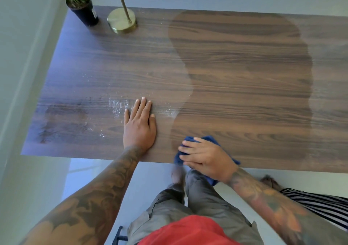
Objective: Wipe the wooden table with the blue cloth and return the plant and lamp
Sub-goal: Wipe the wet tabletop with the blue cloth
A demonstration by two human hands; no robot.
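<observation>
Wiping step in progress; plant and lamp not yet returned.

Right hand (205, 158) sits at the near edge of the desk (244, 60), roughly 6 o'clock in the head view. Its fingers (188, 148) are curled down over the bunched blue cloth (190, 139) and hold it pressed to the wood; part of the cloth hangs off the desk edge under the palm. The fingertips point toward 9 o'clock.

Left hand (140, 124) lies flat on the desk, fingers straight and together, pointing to 12 o'clock, holding nothing. Judged to be a brace only.

Key relation: a darker band (244, 94) runs from the cloth up toward 1 o'clock, likely the part already wiped. The pale dusty residue (118, 107) lies at 9 to 10 o'clock from the cloth, just beyond the left hand, and carries on toward 11 o'clock. So the unwiped ground lies leftward of the cloth, and the resting left hand stands between cloth and residue. The right hand is the only one with the cloth; the left hand is nearer the residue.

Judgement: the next stroke should run toward 9 o'clock, and the left hand must lift or shift first.

Plant (82, 9) and lamp (122, 20) stand close together at 11 o'clock, far corner, well apart from both hands. Desk under them likely still needs wiping.
</observation>
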